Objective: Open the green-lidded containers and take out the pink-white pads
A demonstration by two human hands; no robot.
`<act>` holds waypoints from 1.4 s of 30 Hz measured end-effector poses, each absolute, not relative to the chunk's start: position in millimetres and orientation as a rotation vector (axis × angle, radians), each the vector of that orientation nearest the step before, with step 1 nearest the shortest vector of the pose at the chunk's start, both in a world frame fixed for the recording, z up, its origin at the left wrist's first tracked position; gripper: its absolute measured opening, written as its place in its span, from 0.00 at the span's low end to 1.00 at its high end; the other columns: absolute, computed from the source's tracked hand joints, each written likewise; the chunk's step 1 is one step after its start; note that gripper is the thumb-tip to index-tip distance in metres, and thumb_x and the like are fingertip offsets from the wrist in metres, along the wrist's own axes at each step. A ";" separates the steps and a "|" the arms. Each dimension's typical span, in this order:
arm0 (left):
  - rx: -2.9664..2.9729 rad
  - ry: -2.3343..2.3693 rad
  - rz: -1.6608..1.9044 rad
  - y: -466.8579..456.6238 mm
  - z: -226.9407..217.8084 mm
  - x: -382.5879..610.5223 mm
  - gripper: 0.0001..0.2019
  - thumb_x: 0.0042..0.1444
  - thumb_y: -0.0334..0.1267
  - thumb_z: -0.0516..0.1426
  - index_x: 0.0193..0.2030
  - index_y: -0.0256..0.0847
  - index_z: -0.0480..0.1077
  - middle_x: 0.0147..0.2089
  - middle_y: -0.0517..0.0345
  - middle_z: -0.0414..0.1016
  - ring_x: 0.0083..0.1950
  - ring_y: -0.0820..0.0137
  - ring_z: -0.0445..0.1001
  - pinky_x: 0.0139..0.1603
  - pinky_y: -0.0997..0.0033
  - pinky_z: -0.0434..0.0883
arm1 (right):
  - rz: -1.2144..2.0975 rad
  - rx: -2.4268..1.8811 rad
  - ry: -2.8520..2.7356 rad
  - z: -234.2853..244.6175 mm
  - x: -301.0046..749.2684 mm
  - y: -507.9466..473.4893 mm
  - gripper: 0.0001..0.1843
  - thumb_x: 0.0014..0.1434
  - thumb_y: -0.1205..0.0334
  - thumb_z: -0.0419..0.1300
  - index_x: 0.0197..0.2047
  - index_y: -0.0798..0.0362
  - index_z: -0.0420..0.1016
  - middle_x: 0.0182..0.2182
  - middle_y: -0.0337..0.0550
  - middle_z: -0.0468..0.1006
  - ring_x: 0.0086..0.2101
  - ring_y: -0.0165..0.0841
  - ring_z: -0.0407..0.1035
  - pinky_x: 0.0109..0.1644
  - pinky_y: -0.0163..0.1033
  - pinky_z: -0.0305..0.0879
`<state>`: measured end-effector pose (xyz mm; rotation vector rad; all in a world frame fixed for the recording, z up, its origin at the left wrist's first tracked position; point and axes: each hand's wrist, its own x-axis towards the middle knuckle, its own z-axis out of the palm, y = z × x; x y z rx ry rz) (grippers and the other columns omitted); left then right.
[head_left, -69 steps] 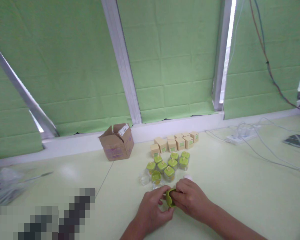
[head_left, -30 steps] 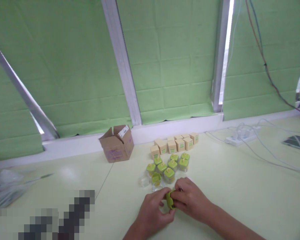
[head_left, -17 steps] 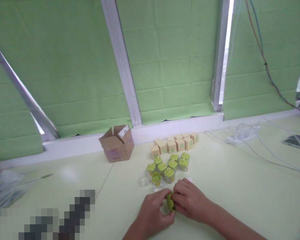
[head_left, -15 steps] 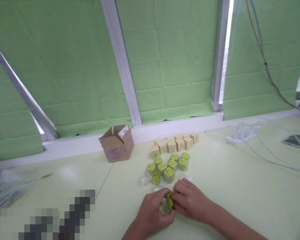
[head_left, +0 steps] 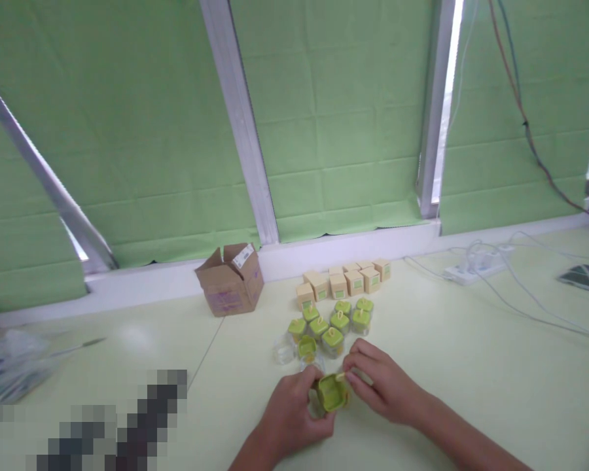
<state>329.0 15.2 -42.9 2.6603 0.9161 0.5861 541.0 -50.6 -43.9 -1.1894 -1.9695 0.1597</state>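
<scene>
My left hand (head_left: 293, 411) is closed round the edge of a square green lid (head_left: 332, 394), whose hollow underside faces me. At the lid's upper right corner, the fingertips of my right hand (head_left: 381, 381) pinch a small pale yellow strip (head_left: 340, 377). Just beyond my hands another green lid (head_left: 307, 347) shows its hollow side. A clear lidless jar (head_left: 285, 352) stands to its left, and a second clear container is partly hidden behind my left hand. Several clear jars with green lids and yellow loops (head_left: 332, 339) are grouped behind these.
Small cream boxes (head_left: 355, 283) line up behind the jars. An open cardboard box (head_left: 232, 284) stands at the back left. A power strip (head_left: 477, 267) with white cables and a dark phone-like device (head_left: 586, 277) lie to the right. Plastic bags (head_left: 12, 366) are at far left.
The green lid in my left hand has turned so that its hollow side faces me. My right hand has drawn back slightly right and up, uncovering the pale yellow strip.
</scene>
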 end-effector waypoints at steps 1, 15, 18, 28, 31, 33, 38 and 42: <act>2.663 0.923 0.575 16.0 -41.5 327.9 0.15 0.41 0.36 0.61 0.38 0.45 0.65 0.32 0.62 0.75 0.29 0.69 0.71 0.32 0.73 0.65 | 0.191 -1.194 -1.937 -43.1 544.3 -50.1 0.07 0.65 0.65 0.50 0.40 0.52 0.68 0.35 0.44 0.68 0.37 0.35 0.65 0.41 0.38 0.61; 2.791 0.881 0.341 28.7 -27.3 309.0 0.12 0.42 0.40 0.62 0.36 0.46 0.69 0.32 0.62 0.75 0.35 0.66 0.72 0.38 0.72 0.64 | 0.182 -1.358 -2.274 -44.1 558.5 -47.2 0.12 0.65 0.61 0.55 0.31 0.51 0.75 0.29 0.40 0.72 0.34 0.32 0.67 0.43 0.36 0.57; 2.800 0.878 0.290 30.8 -25.6 307.7 0.10 0.44 0.41 0.62 0.34 0.45 0.70 0.31 0.63 0.75 0.33 0.68 0.72 0.37 0.73 0.64 | 0.175 -1.363 -2.293 -43.6 557.4 -47.8 0.12 0.64 0.61 0.56 0.30 0.51 0.76 0.29 0.40 0.72 0.34 0.31 0.67 0.43 0.37 0.56; 2.823 1.026 0.148 37.9 -17.3 298.9 0.10 0.44 0.45 0.62 0.34 0.45 0.72 0.24 0.67 0.71 0.28 0.70 0.70 0.34 0.74 0.60 | 0.076 -1.399 -2.355 -42.8 551.2 -48.4 0.10 0.61 0.64 0.59 0.27 0.52 0.76 0.29 0.40 0.73 0.35 0.32 0.67 0.44 0.38 0.55; 2.830 1.077 0.125 40.0 -14.8 294.7 0.11 0.44 0.44 0.62 0.35 0.46 0.73 0.24 0.66 0.72 0.30 0.68 0.71 0.34 0.73 0.60 | 0.037 -1.403 -2.354 -44.5 550.7 -47.7 0.11 0.61 0.64 0.59 0.27 0.52 0.75 0.29 0.40 0.73 0.34 0.32 0.66 0.44 0.39 0.54; 2.833 1.115 0.113 42.3 -13.3 291.6 0.11 0.44 0.43 0.61 0.35 0.46 0.74 0.25 0.65 0.72 0.31 0.66 0.72 0.33 0.73 0.60 | 0.017 -1.405 -2.359 -46.5 550.5 -46.9 0.12 0.62 0.63 0.58 0.27 0.52 0.74 0.30 0.40 0.73 0.34 0.32 0.66 0.44 0.39 0.54; 2.831 1.206 0.084 49.7 -12.0 284.8 0.09 0.45 0.42 0.60 0.35 0.47 0.74 0.26 0.63 0.75 0.31 0.65 0.73 0.32 0.73 0.61 | -0.060 -1.425 -2.392 -51.1 548.3 -45.8 0.13 0.62 0.65 0.57 0.25 0.53 0.72 0.29 0.40 0.72 0.33 0.32 0.65 0.43 0.40 0.52; 2.834 1.265 0.066 54.0 -13.2 282.6 0.08 0.46 0.43 0.60 0.34 0.46 0.74 0.27 0.62 0.75 0.33 0.64 0.74 0.32 0.73 0.60 | -0.096 -1.445 -2.413 -52.7 546.1 -44.7 0.13 0.62 0.65 0.57 0.25 0.53 0.71 0.29 0.39 0.72 0.33 0.31 0.64 0.43 0.40 0.52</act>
